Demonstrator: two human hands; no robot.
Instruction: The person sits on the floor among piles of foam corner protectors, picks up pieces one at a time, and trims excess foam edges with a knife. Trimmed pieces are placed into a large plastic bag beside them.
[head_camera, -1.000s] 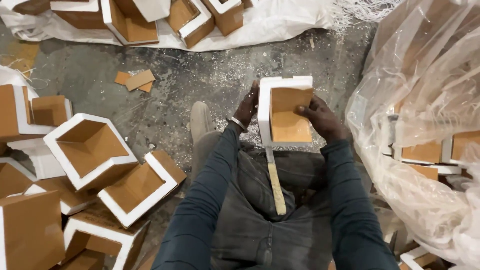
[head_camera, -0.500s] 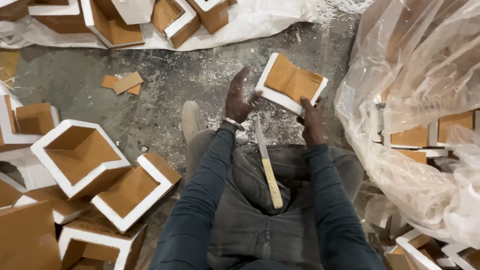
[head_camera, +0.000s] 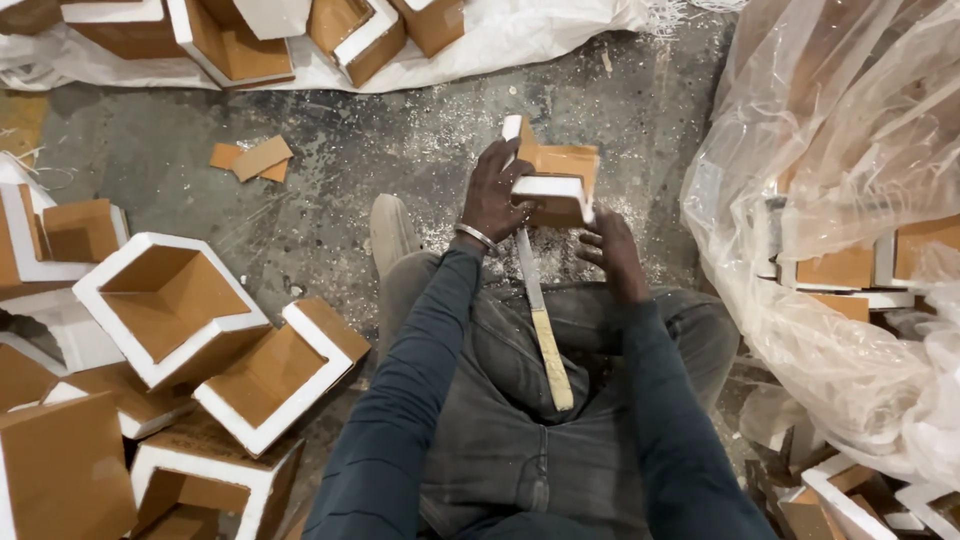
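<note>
Brown-faced, white-edged foam corner piece (head_camera: 555, 185) at centre. Knife (head_camera: 540, 320) with grey blade and pale yellow handle. Dark blue sleeves (head_camera: 400, 420), grey trousers (head_camera: 500, 440). Speckled grey concrete floor (head_camera: 330, 160). Clear, glossy plastic sheeting (head_camera: 840, 150) right. Silver bracelet (head_camera: 474, 234).

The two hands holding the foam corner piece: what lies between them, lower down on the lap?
In the head view, a long knife lies on the lap between the left hand and right hand, below the foam corner piece.
</note>
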